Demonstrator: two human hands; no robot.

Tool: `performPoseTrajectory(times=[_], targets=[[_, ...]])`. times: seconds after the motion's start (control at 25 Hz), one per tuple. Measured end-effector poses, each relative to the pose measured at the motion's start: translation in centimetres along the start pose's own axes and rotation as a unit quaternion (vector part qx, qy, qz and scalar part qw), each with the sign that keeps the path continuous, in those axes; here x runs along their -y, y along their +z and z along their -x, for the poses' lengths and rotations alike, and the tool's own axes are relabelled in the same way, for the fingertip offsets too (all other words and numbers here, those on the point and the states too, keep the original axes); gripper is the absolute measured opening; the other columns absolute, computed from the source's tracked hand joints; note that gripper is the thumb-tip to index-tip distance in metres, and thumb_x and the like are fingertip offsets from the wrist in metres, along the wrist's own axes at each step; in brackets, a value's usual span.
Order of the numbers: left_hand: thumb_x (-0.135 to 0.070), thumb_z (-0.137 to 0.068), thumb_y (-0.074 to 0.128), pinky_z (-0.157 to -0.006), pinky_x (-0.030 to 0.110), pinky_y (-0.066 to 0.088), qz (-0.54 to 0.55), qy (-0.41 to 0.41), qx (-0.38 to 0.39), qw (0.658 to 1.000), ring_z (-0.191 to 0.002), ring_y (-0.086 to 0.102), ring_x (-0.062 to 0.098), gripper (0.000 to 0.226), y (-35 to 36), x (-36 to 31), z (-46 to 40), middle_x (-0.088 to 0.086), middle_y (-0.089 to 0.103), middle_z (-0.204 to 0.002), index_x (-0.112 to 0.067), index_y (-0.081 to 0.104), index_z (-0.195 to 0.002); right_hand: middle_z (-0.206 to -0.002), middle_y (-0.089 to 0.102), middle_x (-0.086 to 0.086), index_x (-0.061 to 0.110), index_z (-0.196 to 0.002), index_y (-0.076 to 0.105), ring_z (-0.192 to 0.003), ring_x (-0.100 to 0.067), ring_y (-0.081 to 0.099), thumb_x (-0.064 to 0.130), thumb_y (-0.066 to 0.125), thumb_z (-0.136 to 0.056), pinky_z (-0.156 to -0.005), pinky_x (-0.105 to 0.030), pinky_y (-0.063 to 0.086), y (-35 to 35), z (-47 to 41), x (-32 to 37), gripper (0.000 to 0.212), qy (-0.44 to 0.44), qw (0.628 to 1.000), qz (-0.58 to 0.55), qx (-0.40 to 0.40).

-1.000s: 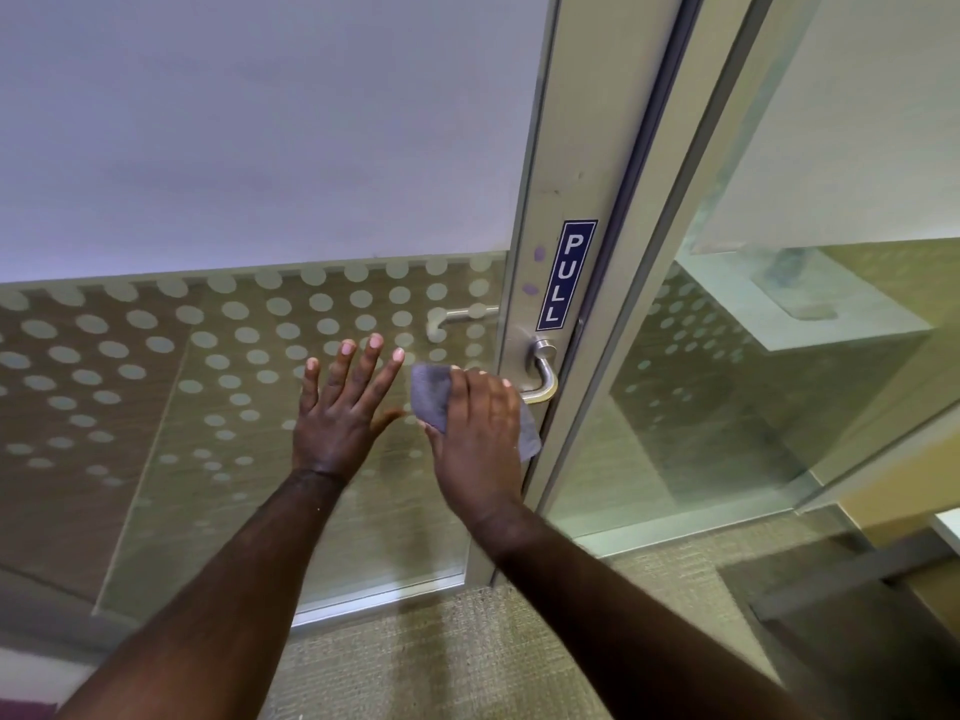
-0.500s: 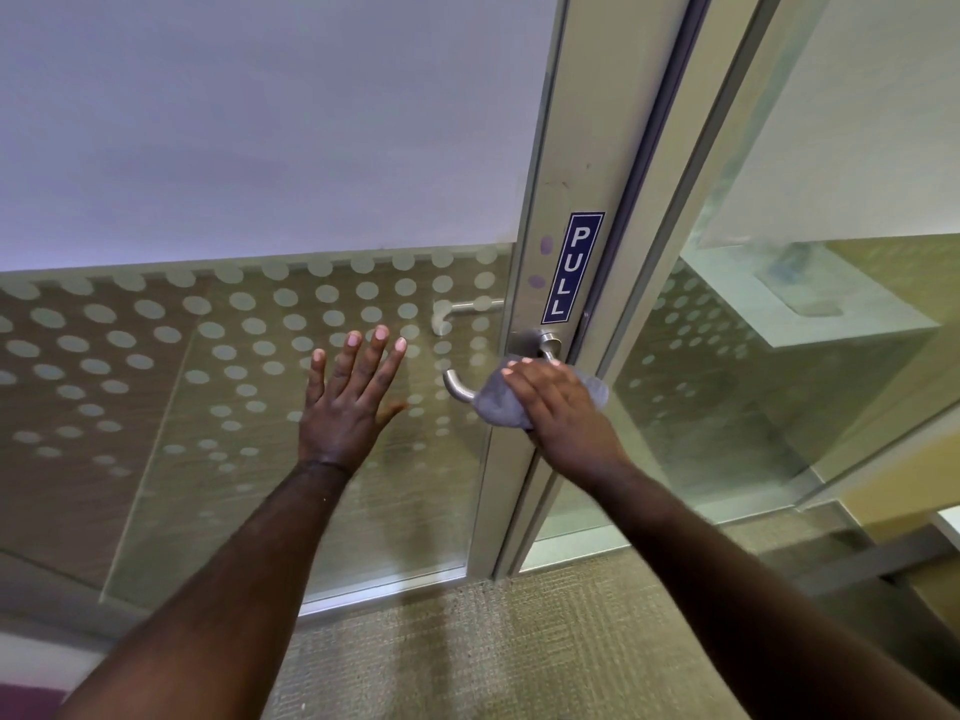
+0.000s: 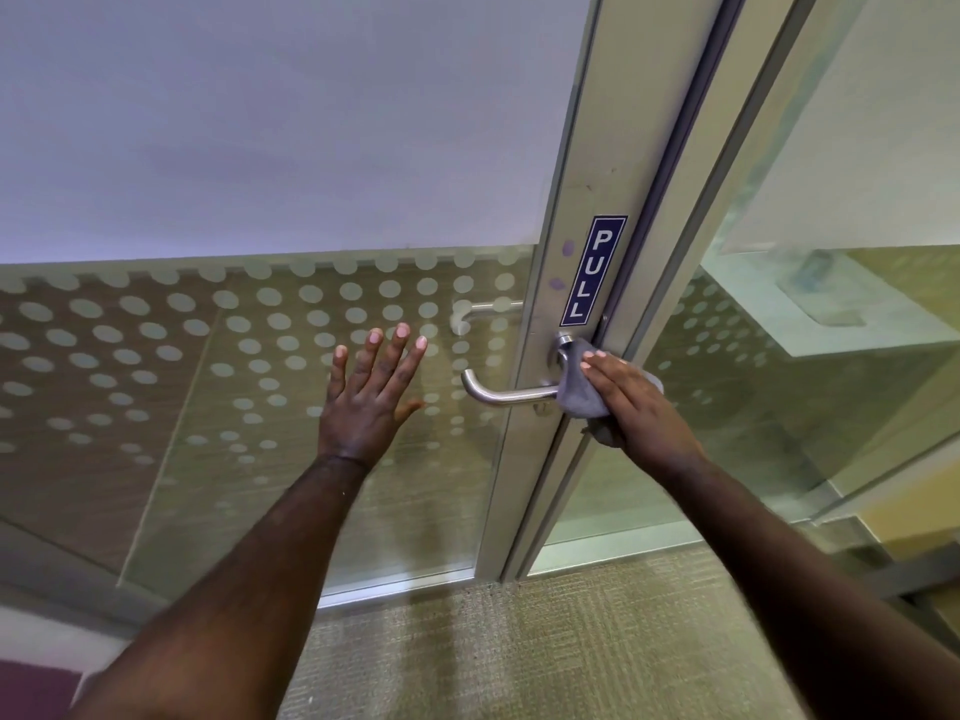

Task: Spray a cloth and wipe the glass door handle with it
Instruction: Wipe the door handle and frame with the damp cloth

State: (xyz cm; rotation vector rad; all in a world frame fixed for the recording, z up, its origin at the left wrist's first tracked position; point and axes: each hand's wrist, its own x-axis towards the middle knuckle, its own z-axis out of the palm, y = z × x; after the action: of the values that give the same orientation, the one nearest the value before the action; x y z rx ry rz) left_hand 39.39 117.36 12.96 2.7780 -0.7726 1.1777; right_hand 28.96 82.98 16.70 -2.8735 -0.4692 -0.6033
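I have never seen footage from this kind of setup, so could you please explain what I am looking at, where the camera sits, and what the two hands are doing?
There is no machine here: a person wears one wide-angle camera on the head, looking forward and down along both arms. In front stands a glass door with a frosted dot pattern, a metal frame and a blue PULL sign. The left hand lies flat on the glass with fingers spread, holding nothing. The right hand presses a grey cloth against the base of the metal lever handle, beside the frame. The handle's free end sticks out bare to the left. Carpet covers the floor below.
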Motion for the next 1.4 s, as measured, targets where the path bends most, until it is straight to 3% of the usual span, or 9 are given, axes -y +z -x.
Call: performPoseTrajectory(times=[0.24,0.44,0.68,0.88,1.0,1.12,1.24,1.4], targets=[[-0.055,-0.089,0.047,-0.120,0.043,-0.014,-0.005,0.004,0.004,1.000,-0.149,-0.019,0.015,0.089,0.6,0.2,0.2,-0.006,-0.019,-0.163,-0.031,-0.009,-0.155,-0.137,0.053,-0.021,0.001,-0.134,0.050,-0.123,-0.037,0.053,0.000,0.080,-0.070,-0.107,-0.046,0.034,-0.3,5.1,-0.3,0.071,0.092,0.995,-0.009,0.024],[-0.061,-0.094,0.015,-0.120,0.045,-0.013,-0.013,0.002,0.008,1.000,-0.150,-0.017,0.017,0.072,0.6,0.1,0.3,-0.004,-0.011,-0.163,-0.031,-0.007,-0.155,-0.144,0.046,-0.016,0.001,-0.140,0.042,-0.131,-0.032,0.044,-0.005,0.049,-0.093,-0.109,-0.049,0.036,2.7,6.2,4.1,0.047,0.257,0.942,-0.175,-0.125],[-0.056,-0.089,0.045,-0.120,0.044,-0.014,0.006,-0.007,-0.002,1.000,-0.150,-0.018,0.016,0.087,0.2,-0.1,0.2,-0.008,-0.020,-0.162,-0.032,-0.007,-0.155,-0.149,0.041,-0.011,0.006,-0.146,0.033,-0.139,-0.021,0.038,0.001,0.045,-0.088,-0.112,-0.046,0.033,2.3,0.1,7.9,0.060,0.245,0.894,-0.319,-0.200],[-0.062,-0.095,0.013,-0.120,0.044,-0.012,0.002,-0.002,0.002,1.000,-0.150,-0.015,0.016,0.069,0.2,-0.2,0.1,-0.008,-0.018,-0.163,-0.033,-0.006,-0.155,-0.157,0.025,-0.003,0.017,-0.150,0.017,-0.145,-0.013,0.022,-0.005,0.047,-0.091,-0.117,-0.042,0.024,3.8,-0.4,12.0,0.070,0.294,0.864,-0.336,-0.233],[-0.062,-0.095,0.013,-0.119,0.045,-0.012,0.009,-0.001,0.008,1.000,-0.150,-0.017,0.016,0.069,0.2,-0.2,0.2,-0.008,-0.019,-0.163,-0.033,-0.007,-0.155,-0.158,0.020,0.003,0.017,-0.149,0.020,-0.148,-0.009,0.009,0.003,0.043,-0.096,-0.120,-0.039,0.017,4.3,-1.1,14.2,0.060,0.266,0.885,-0.307,-0.227],[-0.052,-0.090,0.046,-0.119,0.045,-0.012,0.028,0.005,-0.001,1.000,-0.150,-0.017,0.015,0.086,0.3,-0.1,0.2,-0.009,-0.019,-0.162,-0.033,-0.008,-0.155,-0.158,0.024,0.001,0.014,-0.148,0.028,-0.148,-0.010,0.008,0.019,0.033,-0.098,-0.120,-0.042,0.015,4.5,-2.3,17.4,0.051,0.203,0.926,-0.268,-0.172],[-0.035,-0.086,0.065,-0.119,0.050,-0.005,0.052,-0.005,0.008,0.999,-0.149,-0.018,0.014,0.102,0.4,-0.1,0.3,-0.011,-0.020,-0.162,-0.031,-0.010,-0.154,-0.158,0.025,-0.003,0.011,-0.148,0.029,-0.148,-0.010,0.006,0.015,0.037,-0.097,-0.121,-0.035,0.007,4.7,-3.8,19.5,0.052,0.184,0.939,-0.254,-0.144],[-0.048,-0.103,0.018,-0.119,0.047,-0.003,0.019,0.014,-0.014,1.000,-0.149,-0.018,0.015,0.064,0.5,0.1,0.2,-0.008,-0.020,-0.162,-0.025,-0.009,-0.155,-0.156,0.028,-0.010,0.005,-0.147,0.031,-0.145,-0.007,0.006,0.011,0.042,-0.097,-0.119,-0.022,0.001,5.2,-4.7,21.2,0.051,0.130,0.948,-0.277,-0.083]])
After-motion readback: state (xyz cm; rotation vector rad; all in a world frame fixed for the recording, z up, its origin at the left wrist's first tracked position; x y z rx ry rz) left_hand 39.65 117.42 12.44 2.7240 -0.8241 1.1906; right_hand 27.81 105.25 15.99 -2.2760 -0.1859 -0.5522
